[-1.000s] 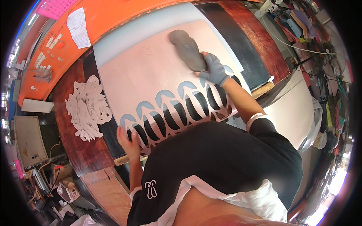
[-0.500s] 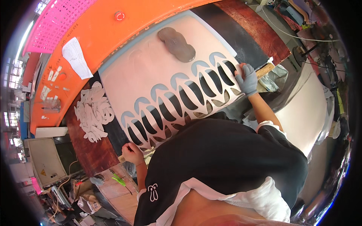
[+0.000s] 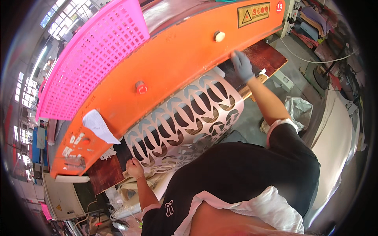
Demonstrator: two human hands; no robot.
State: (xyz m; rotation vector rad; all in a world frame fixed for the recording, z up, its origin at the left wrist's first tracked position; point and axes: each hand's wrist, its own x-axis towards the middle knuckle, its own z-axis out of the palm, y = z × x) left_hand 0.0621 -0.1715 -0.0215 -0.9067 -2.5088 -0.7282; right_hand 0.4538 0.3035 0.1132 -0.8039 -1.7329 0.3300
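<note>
A pale pink sheet point(image 3: 236, 95) with rows of curved cut-out holes lies on the work surface and hangs down over the near edge. My bare left hand point(image 3: 135, 168) is closed on the sheet's near left corner. My right hand point(image 3: 242, 67), in a grey glove with bare fingertips, is raised by the lower edge of the orange machine beam point(image 3: 181, 51), beyond the sheet's right side. Its fingers look stretched out and hold nothing that I can see. The beam hides the sheet's far part.
A pink plastic basket point(image 3: 98, 59) sits at the beam's left, near a red button point(image 3: 141, 87) and a hanging paper point(image 3: 98, 126). White cut pieces point(image 3: 107, 153) show partly under the beam. A reddish-brown board point(image 3: 105, 173) sticks out at left; a clear plastic bag point(image 3: 298, 109) lies right.
The view has shifted, and the orange beam now covers the sheet's far part and the dark cutting die. My right hand has left the sheet's right edge and moved up to the beam.
</note>
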